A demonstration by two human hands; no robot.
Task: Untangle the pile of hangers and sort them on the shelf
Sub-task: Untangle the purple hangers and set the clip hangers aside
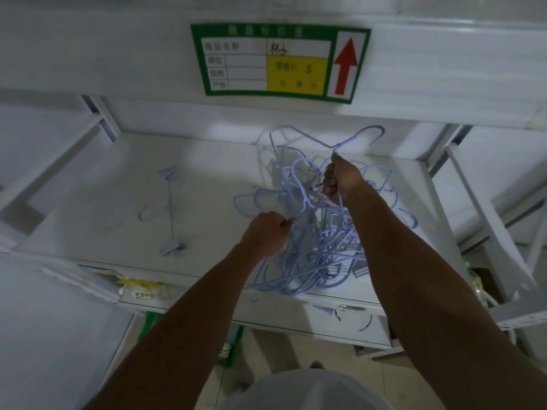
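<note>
Step in hand: separation of one hanger from the tangle. The pile of hangers [310, 250], light-blue wire, sits on the right half of the white shelf [88, 208], with its lower wires reaching the front edge. The right hand [337, 182] is clenched round one or more wires and raised above the pile. One hanger [313, 139] rises from this grasp, its hook pointing toward the back of the shelf. Which wires the fist encloses cannot be told. The left hand [265, 230] pinches a single wire at the left flank of the pile and appears to restrain the mass. A clip hanger [171, 214] lies flat and well apart on the left half of the shelf, presumably the sorted area. A green label [266, 60] is fixed to the beam above. Next move, as judged: draw the raised hanger upward and clear while the left hand holds the rest down. Rotate it where hooks interlock. Do not pull hard, or the whole pile may lift or slide off the front edge.
</note>
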